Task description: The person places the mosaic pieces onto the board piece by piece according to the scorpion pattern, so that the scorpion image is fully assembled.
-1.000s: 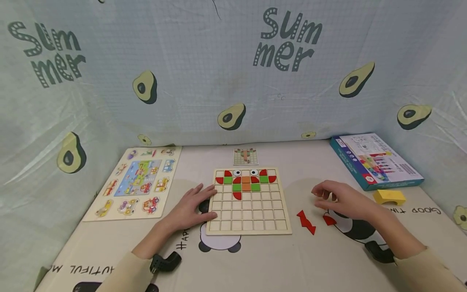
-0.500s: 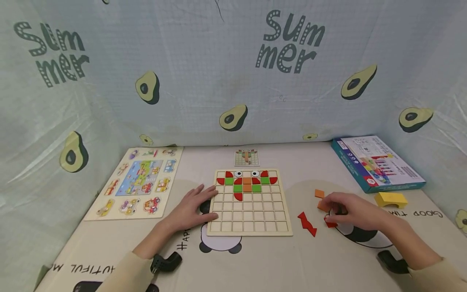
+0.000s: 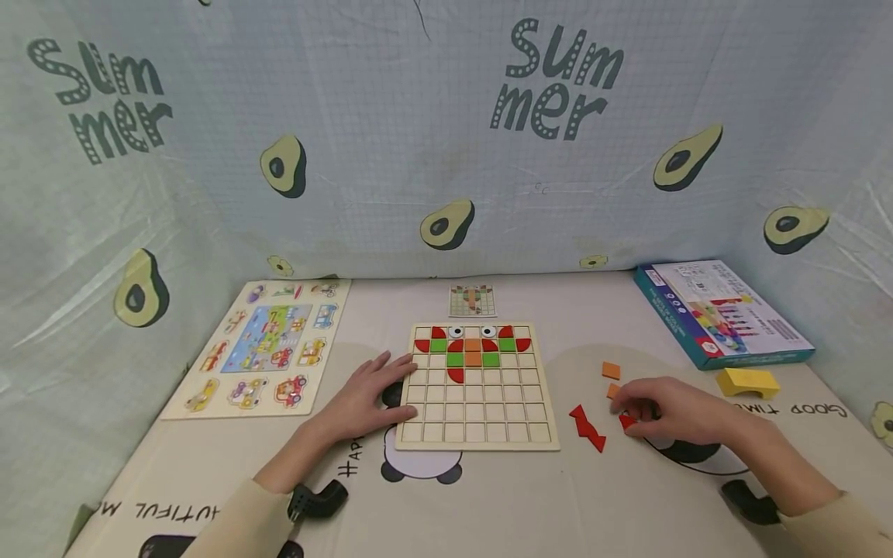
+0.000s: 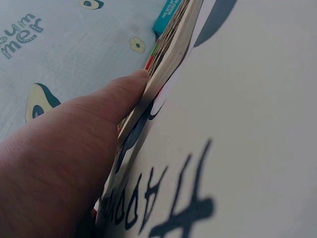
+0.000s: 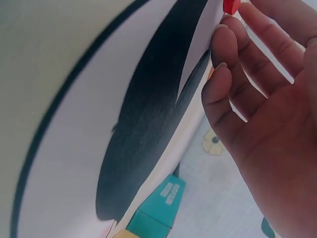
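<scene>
My left hand [image 3: 363, 394] lies with its fingers spread against the left edge of the wooden grid board [image 3: 481, 432]; in the left wrist view the thumb [image 4: 126, 91] touches the board's rim. Red, green and orange tiles and two googly eyes fill some upper squares. To the right of the board, my right hand [image 3: 673, 411] pinches a red tile [image 3: 626, 421] between thumb and fingertips at the tabletop. The right wrist view shows only part of that red tile [image 5: 231, 6]. Two orange square tiles [image 3: 611, 370] lie by the fingertips, one partly covered.
Red triangular tiles [image 3: 587, 428] lie between board and right hand. A small pattern card [image 3: 472, 301] is behind the board. A vehicle peg puzzle [image 3: 261, 349] lies at left. At right are a teal-edged box [image 3: 725, 310] and a yellow arch block [image 3: 748, 382].
My right hand has come down and pinched the red tile. Two orange tiles now show on the table near it. My left hand has stayed at the board's edge.
</scene>
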`<state>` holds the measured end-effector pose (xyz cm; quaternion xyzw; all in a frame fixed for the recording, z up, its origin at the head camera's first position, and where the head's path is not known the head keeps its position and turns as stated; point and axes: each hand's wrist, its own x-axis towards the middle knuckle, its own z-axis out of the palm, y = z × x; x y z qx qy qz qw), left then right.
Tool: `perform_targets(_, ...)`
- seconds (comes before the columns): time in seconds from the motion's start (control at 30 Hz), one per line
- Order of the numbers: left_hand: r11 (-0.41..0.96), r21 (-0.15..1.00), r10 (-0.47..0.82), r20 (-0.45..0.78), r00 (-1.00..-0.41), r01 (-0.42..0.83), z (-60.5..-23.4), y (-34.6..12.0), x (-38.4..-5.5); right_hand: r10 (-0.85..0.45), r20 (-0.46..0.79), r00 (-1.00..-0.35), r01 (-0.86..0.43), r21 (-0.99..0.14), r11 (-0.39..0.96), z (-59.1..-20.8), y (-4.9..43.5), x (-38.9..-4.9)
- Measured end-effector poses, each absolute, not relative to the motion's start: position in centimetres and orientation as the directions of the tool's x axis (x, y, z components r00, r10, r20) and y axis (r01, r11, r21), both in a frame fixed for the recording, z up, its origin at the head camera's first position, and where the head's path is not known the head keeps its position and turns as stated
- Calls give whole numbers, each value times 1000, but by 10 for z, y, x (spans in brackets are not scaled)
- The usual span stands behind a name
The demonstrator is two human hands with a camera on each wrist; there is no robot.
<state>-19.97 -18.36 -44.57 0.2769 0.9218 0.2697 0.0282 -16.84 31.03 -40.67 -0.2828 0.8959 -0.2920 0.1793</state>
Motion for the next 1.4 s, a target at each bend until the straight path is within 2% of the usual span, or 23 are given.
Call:
perform_targets(0.17, 701, 509, 527, 101, -844, 499, -447, -185, -201, -613, -159, -774, -406, -618, 673, -407, 304, -172)
perform_targets(0.47, 699, 508, 531, 102, -841, 503, -448, -185, -200, -547, -153, -823, -387, -555, 737, -409, 294, -182)
perform_targets(0.7, 690, 514, 539, 107, -836, 510, -446, -184, -200, -535, -131, -835, -393, -538, 746, -407, 289, -184)
perform_targets(0.93, 688, 512, 539, 113, -835, 514, -446, -185, -199, -594, -168, -787, -398, -598, 696, -403, 280, -178)
perform_targets(1.2, 688, 517, 535, 113, -837, 510, -446, -186, -198, -612, -184, -769, -430, -560, 709, -406, 268, -179)
perform_targets(1.4, 692, 514, 533, 107, -839, 506, -445, -185, -199, -629, -203, -750, -418, -592, 689, -404, 265, -176)
